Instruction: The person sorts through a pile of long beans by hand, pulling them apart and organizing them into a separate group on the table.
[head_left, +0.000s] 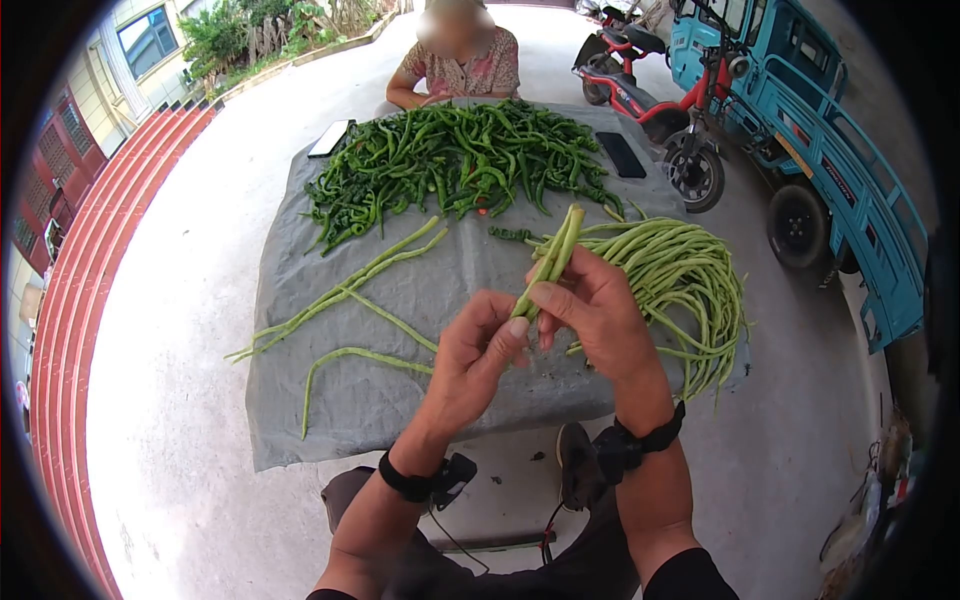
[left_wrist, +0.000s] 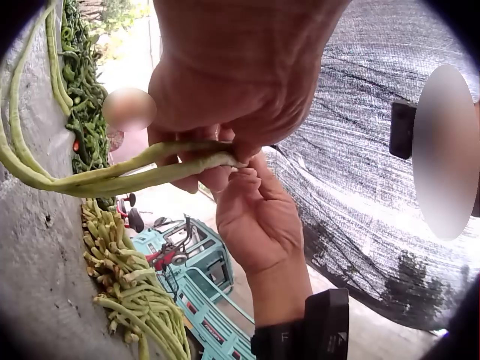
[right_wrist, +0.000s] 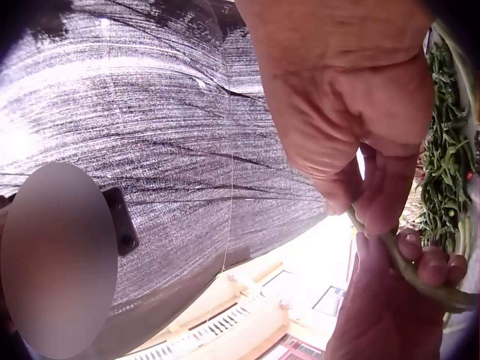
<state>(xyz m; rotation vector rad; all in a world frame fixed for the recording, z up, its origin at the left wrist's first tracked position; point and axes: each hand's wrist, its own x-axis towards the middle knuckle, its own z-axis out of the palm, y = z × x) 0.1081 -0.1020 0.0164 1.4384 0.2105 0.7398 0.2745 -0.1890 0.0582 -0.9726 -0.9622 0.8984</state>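
Both hands meet over the near side of the table, on a few long green beans [head_left: 556, 258]. My left hand [head_left: 474, 350] grips them from the left, its thumb laid along them. From the right, my right hand [head_left: 598, 312] pinches the same beans between thumb and fingers. In the left wrist view, the beans [left_wrist: 112, 180] loop away to the left and their ends come together at the fingertips. To the right lies a large bundle of long beans [head_left: 690, 285]. Several loose beans [head_left: 345, 290] are spread on the left.
A grey cloth [head_left: 330, 400] covers the table. Green chili peppers [head_left: 450, 155] are heaped at the far side, between a white phone [head_left: 331, 138] and a dark phone [head_left: 621, 155]. Opposite sits a person [head_left: 465, 70]. A red scooter [head_left: 665, 105] and blue three-wheeler [head_left: 840, 170] stand right.
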